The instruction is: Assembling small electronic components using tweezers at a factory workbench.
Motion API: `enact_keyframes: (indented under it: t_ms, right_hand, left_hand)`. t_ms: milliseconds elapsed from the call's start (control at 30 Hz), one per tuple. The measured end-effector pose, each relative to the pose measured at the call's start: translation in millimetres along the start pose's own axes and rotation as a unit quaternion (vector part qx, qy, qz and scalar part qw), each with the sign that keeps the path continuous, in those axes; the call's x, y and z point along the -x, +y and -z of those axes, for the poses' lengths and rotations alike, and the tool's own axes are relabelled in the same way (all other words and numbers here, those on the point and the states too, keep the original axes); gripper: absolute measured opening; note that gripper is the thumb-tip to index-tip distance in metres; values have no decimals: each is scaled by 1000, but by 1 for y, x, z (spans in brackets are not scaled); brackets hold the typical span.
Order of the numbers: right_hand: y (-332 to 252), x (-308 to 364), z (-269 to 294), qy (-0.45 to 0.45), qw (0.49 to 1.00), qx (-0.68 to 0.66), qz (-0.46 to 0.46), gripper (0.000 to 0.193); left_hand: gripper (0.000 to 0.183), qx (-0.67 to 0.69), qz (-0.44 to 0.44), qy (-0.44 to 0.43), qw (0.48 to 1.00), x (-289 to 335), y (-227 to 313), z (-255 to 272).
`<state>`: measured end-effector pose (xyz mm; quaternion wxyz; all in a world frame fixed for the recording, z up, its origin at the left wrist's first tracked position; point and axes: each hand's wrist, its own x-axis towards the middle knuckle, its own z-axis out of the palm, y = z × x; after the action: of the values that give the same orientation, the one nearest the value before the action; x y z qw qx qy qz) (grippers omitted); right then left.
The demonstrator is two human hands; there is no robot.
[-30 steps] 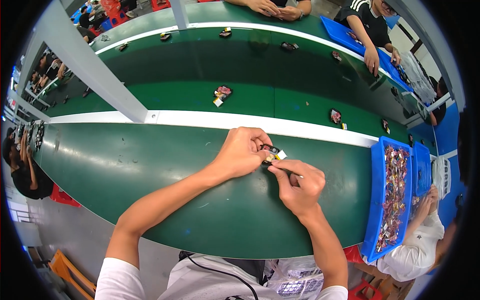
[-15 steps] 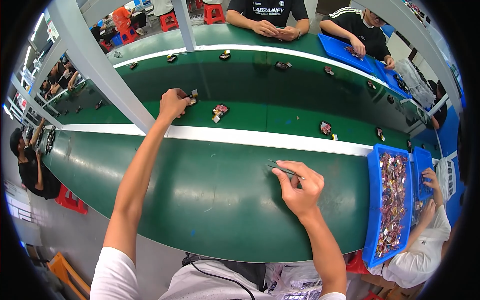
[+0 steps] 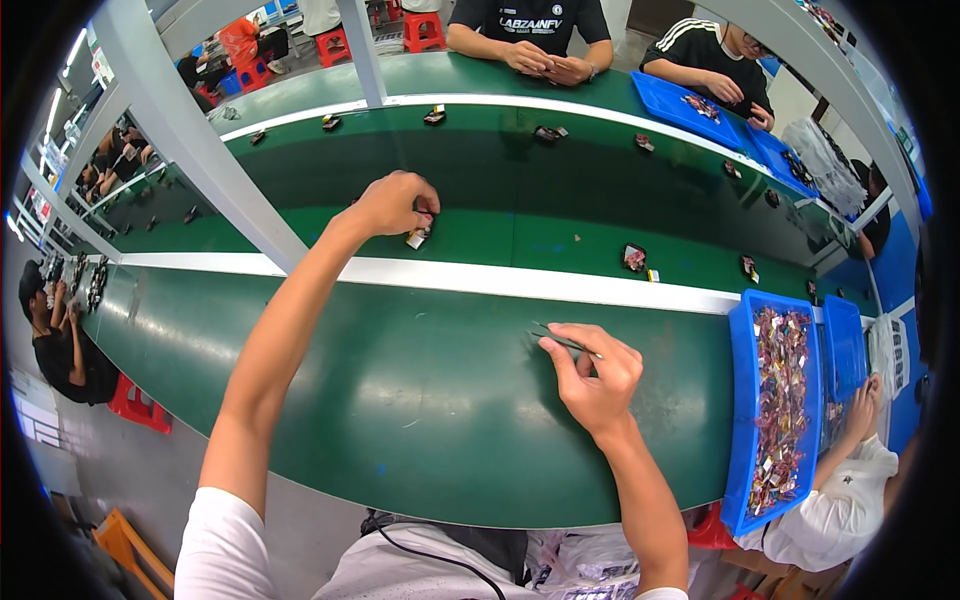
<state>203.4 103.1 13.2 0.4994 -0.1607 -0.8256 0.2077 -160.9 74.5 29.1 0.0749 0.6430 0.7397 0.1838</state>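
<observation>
My left hand [image 3: 392, 204] reaches over the rail onto the green belt. Its fingers curl round a small black part with red wires and a white-and-yellow tag [image 3: 419, 236], which they partly hide. Over the near worktop, my right hand [image 3: 600, 378] pinches a pair of thin dark tweezers [image 3: 568, 342], their tips pointing left and apart from anything. Farther right on the belt lie another black part with red wires [image 3: 634, 257] and a similar tagged part [image 3: 749, 267].
A white rail [image 3: 520, 284] divides the belt from the green worktop [image 3: 440, 430]. At right stands a blue tray [image 3: 741, 420] heaped with small wired pieces. A white post [image 3: 215, 150] rises beside my left forearm. Co-workers sit across the belt and at both sides.
My left hand has moved right, from one small tagged part to the part beside it. Parts on the belt have shifted slightly left. My right hand keeps the tweezers almost in place.
</observation>
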Motion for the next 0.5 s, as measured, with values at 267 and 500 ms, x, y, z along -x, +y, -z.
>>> enact_keyframes:
  t_ms: [267, 500]
  right_hand:
    - [0, 1, 2, 0, 1000, 0, 1, 17]
    - [3, 5, 0, 2, 995, -44, -87, 16]
  left_hand:
    - [6, 197, 129, -105, 966, 16, 0, 25]
    - [18, 491, 156, -74, 854, 48, 40, 10]
